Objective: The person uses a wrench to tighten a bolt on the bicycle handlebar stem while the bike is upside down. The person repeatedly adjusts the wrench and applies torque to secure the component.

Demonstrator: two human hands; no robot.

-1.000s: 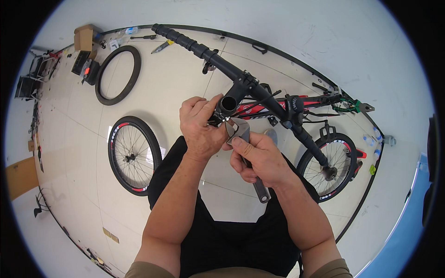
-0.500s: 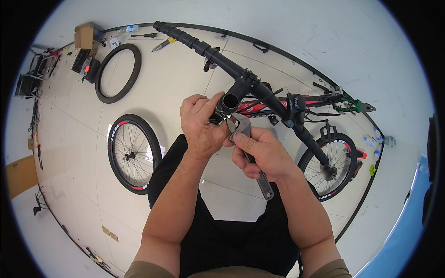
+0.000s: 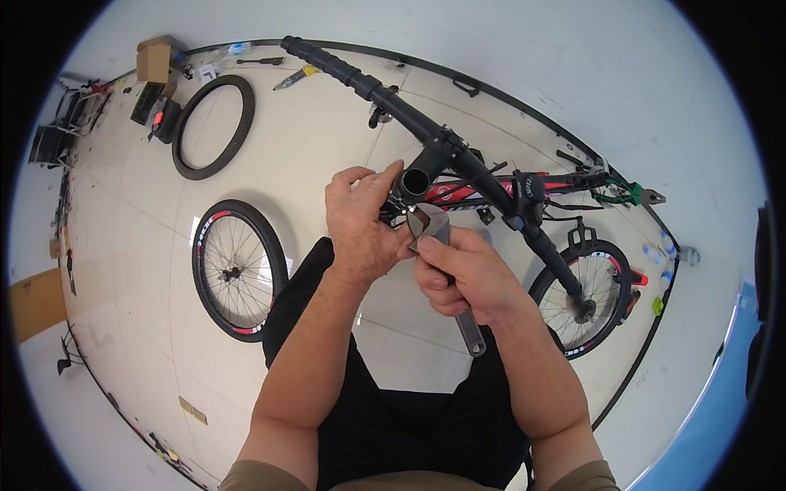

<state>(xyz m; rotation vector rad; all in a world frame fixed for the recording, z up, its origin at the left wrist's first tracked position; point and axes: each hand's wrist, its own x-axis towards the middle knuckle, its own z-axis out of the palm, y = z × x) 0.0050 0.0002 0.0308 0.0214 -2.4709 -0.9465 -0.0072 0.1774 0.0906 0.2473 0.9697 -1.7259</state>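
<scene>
In front of me stands a bicycle whose black handlebar (image 3: pixel 407 120) runs slantwise from far left to near right. Its black stem (image 3: pixel 428 160) has a round open tube end facing up. My left hand (image 3: pixel 360 225) is closed around the near left side of the stem, its fingertips partly hidden. My right hand (image 3: pixel 468 274) grips an adjustable wrench (image 3: pixel 435 227), with the thumb on its head and the handle pointing down toward my lap. The wrench jaws sit at the stem's clamp side beside my left fingers; what lies between them is hard to see.
The red and black frame (image 3: pixel 558 182) extends right to a rear wheel (image 3: pixel 583 303). Green-handled pliers (image 3: pixel 634 195) are near the wall. On the floor at left are a loose wheel (image 3: pixel 276 270), a tyre (image 3: pixel 246 123), an open cardboard box (image 3: pixel 153 63) and a yellow-handled tool (image 3: pixel 295 77).
The bicycle, both hands and the wrench sit slightly farther right and lower in view, as does the background. Both grips look the same.
</scene>
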